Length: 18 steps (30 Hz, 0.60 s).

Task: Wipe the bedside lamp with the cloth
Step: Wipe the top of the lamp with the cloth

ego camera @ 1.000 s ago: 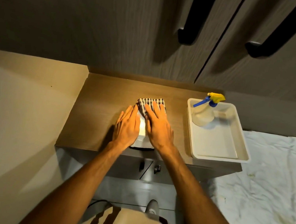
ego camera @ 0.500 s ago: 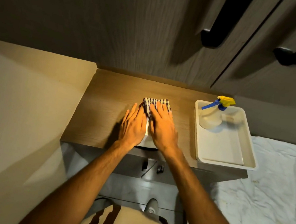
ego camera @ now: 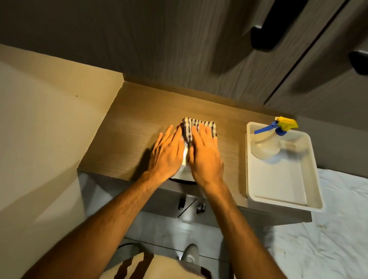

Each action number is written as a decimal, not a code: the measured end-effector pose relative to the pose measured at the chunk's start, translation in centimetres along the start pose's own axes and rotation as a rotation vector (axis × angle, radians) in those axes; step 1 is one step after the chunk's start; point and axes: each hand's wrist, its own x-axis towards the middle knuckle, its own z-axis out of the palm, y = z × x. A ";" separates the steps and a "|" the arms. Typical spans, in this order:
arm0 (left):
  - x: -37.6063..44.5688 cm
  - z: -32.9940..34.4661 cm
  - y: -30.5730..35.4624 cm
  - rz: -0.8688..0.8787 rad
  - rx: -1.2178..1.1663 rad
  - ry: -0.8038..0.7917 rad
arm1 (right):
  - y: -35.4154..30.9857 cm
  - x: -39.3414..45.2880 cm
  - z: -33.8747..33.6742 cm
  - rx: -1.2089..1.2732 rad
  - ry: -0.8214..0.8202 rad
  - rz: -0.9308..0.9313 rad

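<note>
Surface: wooden bedside cabinet top (ego camera: 131,131) under dark wardrobe doors (ego camera: 194,33).
Lamp: small lit white bedside lamp (ego camera: 184,161), near the front edge, mostly hidden by both hands.
Cloth: dark-and-white checked cloth (ego camera: 198,127), draped over the lamp's far side.
Left hand (ego camera: 167,153): flat, fingers extended, steadying the lamp's side; grips nothing.
Right hand (ego camera: 205,157): flat, fingers pressing the cloth down, likely for wiping.
Aside: clear spray bottle (ego camera: 267,143) in white plastic tray (ego camera: 312,201), apart.

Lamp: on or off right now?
On. The lamp glows bright between the left hand and right hand, casting warm light on the tabletop.
</note>
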 end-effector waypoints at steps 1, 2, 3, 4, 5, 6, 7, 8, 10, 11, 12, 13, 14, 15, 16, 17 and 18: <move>0.0 -0.1 0.2 -0.006 -0.007 0.008 | 0.3 0.4 -0.1 0.046 0.018 0.034; 0.0 -0.2 0.3 -0.009 -0.010 0.021 | 0.3 0.2 0.0 0.092 0.039 0.071; 0.0 -0.2 0.4 -0.010 -0.007 0.029 | 0.3 -0.4 0.3 0.115 0.055 0.111; -0.1 -0.3 0.4 -0.009 -0.004 0.030 | 0.0 -1.3 0.8 0.110 0.071 0.138; -0.2 -0.3 0.3 -0.006 -0.006 0.027 | -0.4 -2.6 1.3 0.081 0.087 0.145; -0.2 -0.3 0.3 -0.001 -0.015 0.023 | -0.8 -3.8 1.8 0.039 0.095 0.128; -0.2 -0.3 0.2 0.003 -0.027 0.021 | -1.3 -4.9 2.1 -0.008 0.085 0.093; -0.1 -0.3 0.1 0.003 -0.038 0.020 | -1.6 -5.4 2.3 -0.052 0.064 0.051; 0.2 -0.2 -0.1 -0.008 -0.035 0.003 | -1.4 -4.3 2.0 -0.094 0.033 -0.025; 0.4 -0.2 -0.2 -0.017 -0.017 -0.009 | -1.0 -3.0 1.7 -0.096 0.022 -0.050; 0.5 0.0 -0.1 -0.029 0.000 -0.019 | -0.4 -1.7 1.2 -0.092 0.011 -0.063; 0.5 0.1 -0.1 -0.041 -0.003 -0.018 | 0.1 -0.4 0.6 -0.082 0.003 -0.061; 0.4 0.2 0.1 -0.052 -0.022 -0.005 | 0.6 0.6 0.2 -0.057 0.004 -0.040; 0.3 0.2 0.2 -0.057 -0.041 0.015 | 0.9 1.0 -0.1 -0.013 0.018 0.005; 0.2 0.2 0.3 -0.058 -0.048 0.034 | 1.0 0.8 0.0 0.032 0.046 0.061; 0.1 0.2 0.3 -0.062 -0.043 0.047 | 0.9 0.2 0.1 0.059 0.072 0.113; 0.1 0.2 0.3 -0.068 -0.032 0.052 | 0.7 -0.9 0.5 0.068 0.094 0.148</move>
